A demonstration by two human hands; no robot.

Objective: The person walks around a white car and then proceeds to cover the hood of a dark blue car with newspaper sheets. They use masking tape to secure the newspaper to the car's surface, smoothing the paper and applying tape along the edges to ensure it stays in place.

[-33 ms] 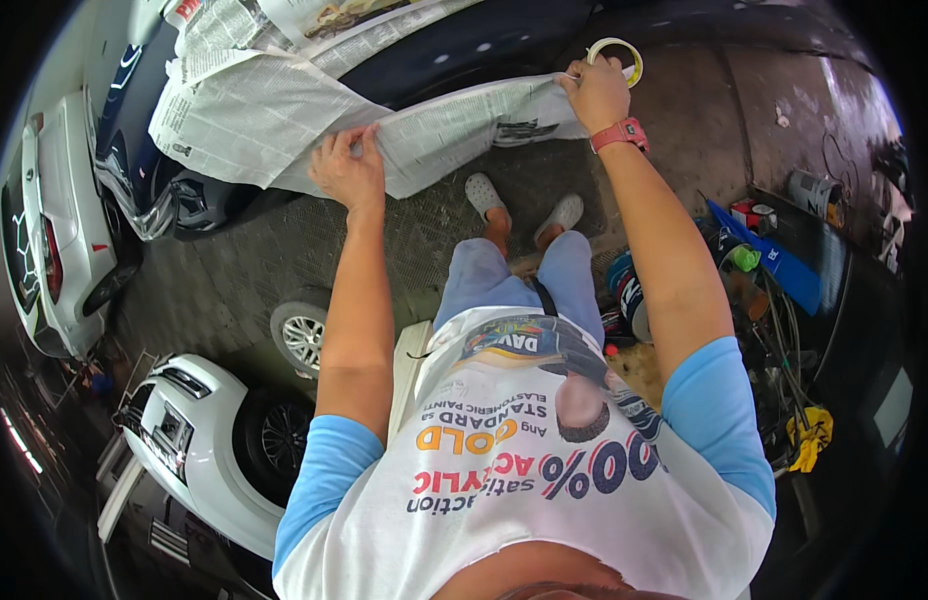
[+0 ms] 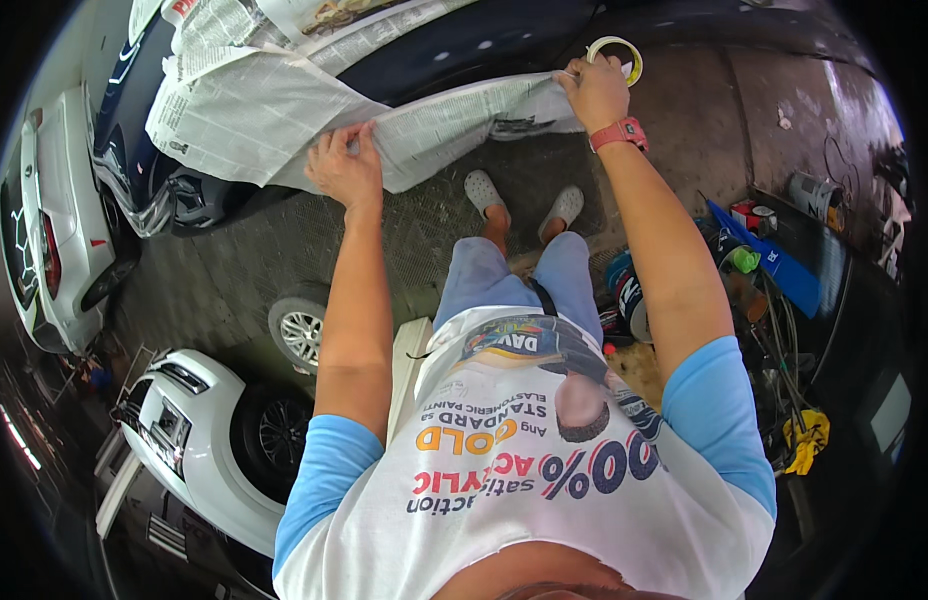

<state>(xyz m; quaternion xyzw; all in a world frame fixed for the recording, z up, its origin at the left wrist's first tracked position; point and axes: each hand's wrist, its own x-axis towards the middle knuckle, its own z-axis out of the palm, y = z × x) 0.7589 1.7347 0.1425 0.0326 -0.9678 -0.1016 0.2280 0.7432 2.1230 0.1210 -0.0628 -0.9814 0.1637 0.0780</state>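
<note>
A long sheet of newspaper (image 2: 439, 135) stretches along the lower side of a dark blue car body (image 2: 464, 48). My left hand (image 2: 344, 168) pinches the sheet near its upper edge, thumb and fingertips close together. At the sheet's right end is my right hand (image 2: 597, 95), its fingers closed around a roll of pale yellow masking tape (image 2: 637, 66). The fingertips of that hand also meet the paper's upper corner. More newspaper (image 2: 244, 110) covers the car to the left. Whether tape runs along the paper's edge is too fine to tell.
A loose wheel (image 2: 300, 335) and a white car front part (image 2: 194, 430) are at lower left, a white car (image 2: 69, 220) at far left. On the right are a blue panel (image 2: 774, 262), hoses, cans and a yellow cloth (image 2: 806, 440). My feet stand on dark flooring (image 2: 404, 240).
Both hands keep their grip on the paper and tape. The view has shifted very slightly; nothing else visibly differs.
</note>
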